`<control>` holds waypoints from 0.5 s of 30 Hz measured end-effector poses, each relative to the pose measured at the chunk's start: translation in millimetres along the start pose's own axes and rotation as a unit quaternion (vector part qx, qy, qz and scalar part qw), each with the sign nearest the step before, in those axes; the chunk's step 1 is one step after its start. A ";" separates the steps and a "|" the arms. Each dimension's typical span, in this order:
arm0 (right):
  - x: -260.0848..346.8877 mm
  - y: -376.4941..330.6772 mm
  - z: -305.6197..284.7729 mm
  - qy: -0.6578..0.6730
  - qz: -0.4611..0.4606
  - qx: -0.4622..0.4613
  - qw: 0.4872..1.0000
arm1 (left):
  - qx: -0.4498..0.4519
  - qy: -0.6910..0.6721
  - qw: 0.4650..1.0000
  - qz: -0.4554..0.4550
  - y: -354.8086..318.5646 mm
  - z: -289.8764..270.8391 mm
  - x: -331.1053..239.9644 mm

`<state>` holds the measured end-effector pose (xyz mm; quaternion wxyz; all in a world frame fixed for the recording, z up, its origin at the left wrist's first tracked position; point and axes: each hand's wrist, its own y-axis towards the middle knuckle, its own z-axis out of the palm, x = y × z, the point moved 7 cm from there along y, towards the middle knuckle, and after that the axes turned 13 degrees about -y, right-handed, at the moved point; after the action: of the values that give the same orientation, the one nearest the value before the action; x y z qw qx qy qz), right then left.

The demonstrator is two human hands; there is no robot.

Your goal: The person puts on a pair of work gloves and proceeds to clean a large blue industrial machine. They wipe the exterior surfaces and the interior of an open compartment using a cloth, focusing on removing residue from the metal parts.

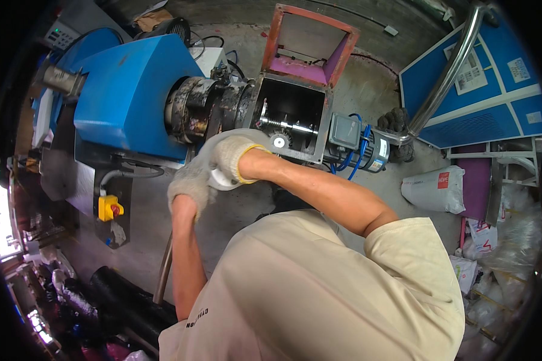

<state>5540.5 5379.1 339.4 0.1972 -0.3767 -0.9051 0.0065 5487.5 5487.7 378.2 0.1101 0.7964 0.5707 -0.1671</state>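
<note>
I saw both gloved hands meet on a white roll of tape (pixel 226 178) in front of the machine. My right hand (pixel 236 157) was curled over the roll's top, fingers closed on it; my left hand (pixel 190 183) gripped its left side, fist-like. Just beyond them stood the open steel hopper (pixel 292 117) with a screw shaft inside, its lid tipped up. The blue housing (pixel 129 96) lay to the left, a white sack (pixel 435 189) far right.
</note>
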 end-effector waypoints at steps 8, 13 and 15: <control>-48.5 33.0 -116.8 0.167 -0.032 -0.083 0.982 | -0.036 -0.329 0.846 -0.419 0.9 -30.4 87.0; -136.8 5.9 -131.6 0.331 0.118 -0.117 0.929 | -0.120 -0.511 0.738 -0.423 -0.9 -89.7 112.7; -176.5 -4.9 -104.7 0.410 0.193 -0.126 0.883 | -0.129 -0.539 0.740 -0.380 2.6 -130.3 121.3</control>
<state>5687.8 5240.4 374.5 0.4961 -0.5351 -0.6460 -0.2244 5543.8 5640.3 450.5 0.4287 0.2686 0.6872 -0.5213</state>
